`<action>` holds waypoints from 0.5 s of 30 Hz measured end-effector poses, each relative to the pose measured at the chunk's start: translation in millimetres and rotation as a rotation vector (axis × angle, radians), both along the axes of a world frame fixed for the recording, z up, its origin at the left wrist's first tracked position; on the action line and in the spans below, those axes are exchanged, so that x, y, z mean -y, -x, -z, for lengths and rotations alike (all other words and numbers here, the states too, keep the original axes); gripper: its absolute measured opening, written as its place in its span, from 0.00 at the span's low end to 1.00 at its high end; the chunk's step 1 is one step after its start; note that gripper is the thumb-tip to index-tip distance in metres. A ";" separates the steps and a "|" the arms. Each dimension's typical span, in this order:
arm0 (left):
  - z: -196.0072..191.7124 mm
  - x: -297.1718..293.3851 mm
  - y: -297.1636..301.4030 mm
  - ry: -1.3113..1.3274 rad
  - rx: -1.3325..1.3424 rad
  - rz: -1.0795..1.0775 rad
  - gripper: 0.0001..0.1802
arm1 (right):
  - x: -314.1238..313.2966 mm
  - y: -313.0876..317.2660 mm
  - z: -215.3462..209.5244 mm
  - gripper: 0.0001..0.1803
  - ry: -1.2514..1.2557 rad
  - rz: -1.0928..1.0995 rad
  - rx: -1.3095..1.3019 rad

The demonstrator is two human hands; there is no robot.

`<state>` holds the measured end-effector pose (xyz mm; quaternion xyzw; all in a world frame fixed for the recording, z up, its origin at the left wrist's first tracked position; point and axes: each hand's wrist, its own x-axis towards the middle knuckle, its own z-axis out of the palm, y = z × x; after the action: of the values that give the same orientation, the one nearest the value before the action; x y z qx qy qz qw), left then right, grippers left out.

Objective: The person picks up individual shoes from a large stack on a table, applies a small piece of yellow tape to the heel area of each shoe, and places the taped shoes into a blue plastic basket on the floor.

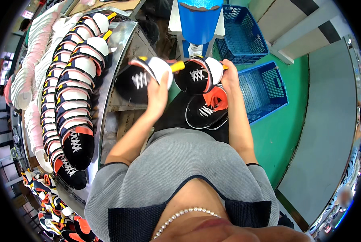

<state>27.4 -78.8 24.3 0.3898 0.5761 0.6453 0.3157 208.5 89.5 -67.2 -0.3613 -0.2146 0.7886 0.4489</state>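
My left hand (158,94) is closed on the heel end of a black shoe upper (129,85) with white laces, a white heel and a yellow tab; motion blurs it. My right hand (231,76) grips a similar laced upper (188,78) at its heel, by the yellow tab. This one is held just in front of the blue machine (200,24). Below it, a third black upper (196,117) with an orange lining lies on the dark cloth over my lap.
To my left, a metal-edged table (118,44) bears long rows of nested shoe uppers (77,92) and white-pink pieces (33,52). Several more uppers (53,201) are heaped at the lower left. Blue crates (245,52) stand on the green floor (277,149), beside a grey panel (325,121).
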 end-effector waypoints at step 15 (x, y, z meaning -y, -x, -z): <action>58.7 -83.4 29.8 0.139 -0.002 0.084 0.18 | 7.0 68.8 -5.7 0.06 -0.300 -0.001 0.090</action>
<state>-2.4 4.6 -34.4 0.3914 0.6030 0.5895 0.3684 139.7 82.5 -61.6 -0.3251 -0.3503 0.7309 0.4873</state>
